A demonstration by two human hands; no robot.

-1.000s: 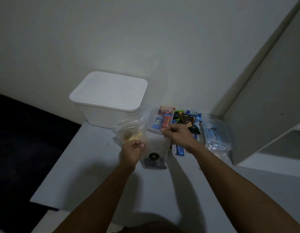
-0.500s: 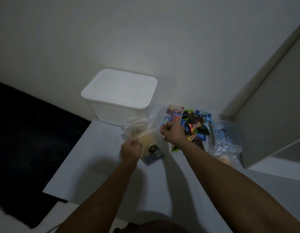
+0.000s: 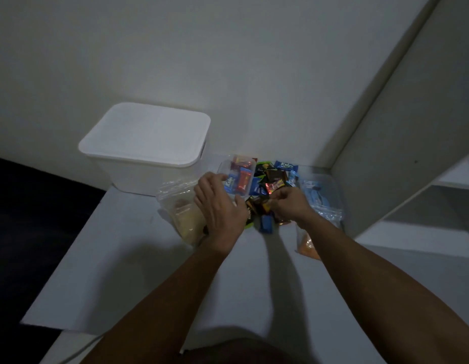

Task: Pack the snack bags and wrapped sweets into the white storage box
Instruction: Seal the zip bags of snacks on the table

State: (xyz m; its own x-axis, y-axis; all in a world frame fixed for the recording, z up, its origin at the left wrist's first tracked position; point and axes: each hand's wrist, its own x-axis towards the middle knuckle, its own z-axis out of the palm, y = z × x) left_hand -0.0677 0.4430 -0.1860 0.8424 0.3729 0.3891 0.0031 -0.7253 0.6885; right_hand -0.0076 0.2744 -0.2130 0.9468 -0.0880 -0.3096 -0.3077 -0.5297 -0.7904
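The white storage box [image 3: 144, 143] stands at the back left of the table with its lid on. To its right, a small clear tray [image 3: 238, 177] holds wrapped bars, and a pile of wrapped sweets [image 3: 271, 179] lies beside it. A clear zip bag of yellowish snacks [image 3: 185, 216] lies flat in front of the box. My left hand [image 3: 220, 208] hovers between that bag and the tray, fingers spread, holding nothing. My right hand [image 3: 288, 203] rests at the pile's near edge, its fingertips pinched on a wrapped sweet.
Clear bags with blue-wrapped items [image 3: 320, 198] and a bag of orange snacks [image 3: 307, 245] lie at the right, against a white shelf unit [image 3: 412, 153]. The grey table [image 3: 149, 271] ends at the left in a dark drop. A wall is right behind the box.
Both hands have let go of the zip bag, which now lies on the table. My left hand moved right toward the tray; my right hand went to the sweets pile.
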